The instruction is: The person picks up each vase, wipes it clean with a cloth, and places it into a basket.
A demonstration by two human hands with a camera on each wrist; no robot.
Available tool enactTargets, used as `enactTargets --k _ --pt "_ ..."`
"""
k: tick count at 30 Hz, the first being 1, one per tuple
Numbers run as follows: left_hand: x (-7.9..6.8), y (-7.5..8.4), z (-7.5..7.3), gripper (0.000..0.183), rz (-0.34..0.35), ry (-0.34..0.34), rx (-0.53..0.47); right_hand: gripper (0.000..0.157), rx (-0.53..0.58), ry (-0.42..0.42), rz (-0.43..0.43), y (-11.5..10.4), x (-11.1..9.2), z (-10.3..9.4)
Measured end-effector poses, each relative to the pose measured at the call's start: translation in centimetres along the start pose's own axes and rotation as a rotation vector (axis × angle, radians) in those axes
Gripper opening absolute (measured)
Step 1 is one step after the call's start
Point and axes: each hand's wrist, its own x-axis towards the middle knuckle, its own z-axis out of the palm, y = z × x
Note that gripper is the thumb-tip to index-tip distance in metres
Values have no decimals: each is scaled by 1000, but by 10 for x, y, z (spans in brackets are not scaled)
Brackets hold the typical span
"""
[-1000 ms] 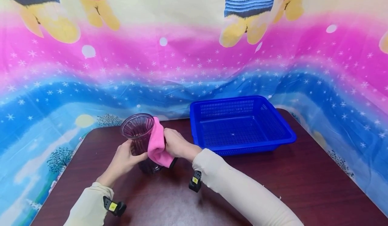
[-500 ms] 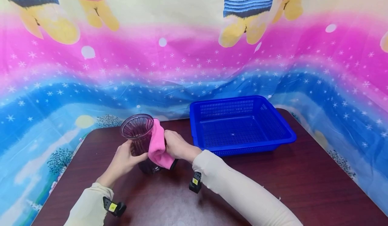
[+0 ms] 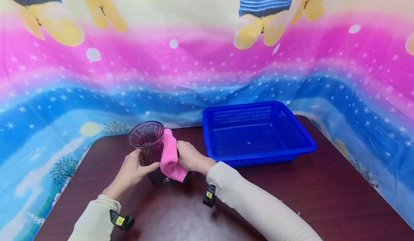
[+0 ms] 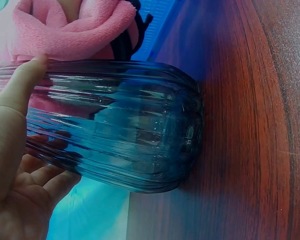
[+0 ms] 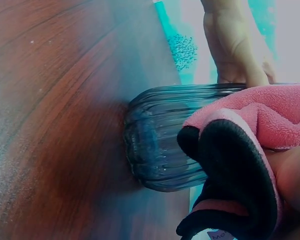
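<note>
Vase (image 3: 151, 156) of purple-tinted, ribbed glass stands left of centre in the head view, nearly upright, wide mouth up and base down at the tabletop. Left hand (image 3: 132, 171) grasps it around the middle, thumb across the near side and fingers wrapped behind. Right hand (image 3: 192, 157), near the centre of the frame, clutches a pink cloth (image 3: 169, 154), bunched and folded, against the vase's right side; some of its fingertips are hidden by the fabric. Black edging and part of a white label (image 5: 221, 234) show on the cloth at the bottom of the right wrist view. A blue plastic basket (image 3: 258, 159) with slotted walls sits right of centre, near the table's far edge. The dark reddish table (image 3: 323, 194) fills the lower frame, and a pink-and-blue snowflake curtain (image 3: 194, 63) hangs across the upper part. Both arms wear cream sleeves (image 3: 258, 198).
</note>
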Motion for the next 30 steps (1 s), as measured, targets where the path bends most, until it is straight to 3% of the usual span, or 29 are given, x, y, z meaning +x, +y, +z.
enactTargets --k 30 --pt "-1 2 -1 62 -16 10 20 19 7 -17 12 18 -8 22"
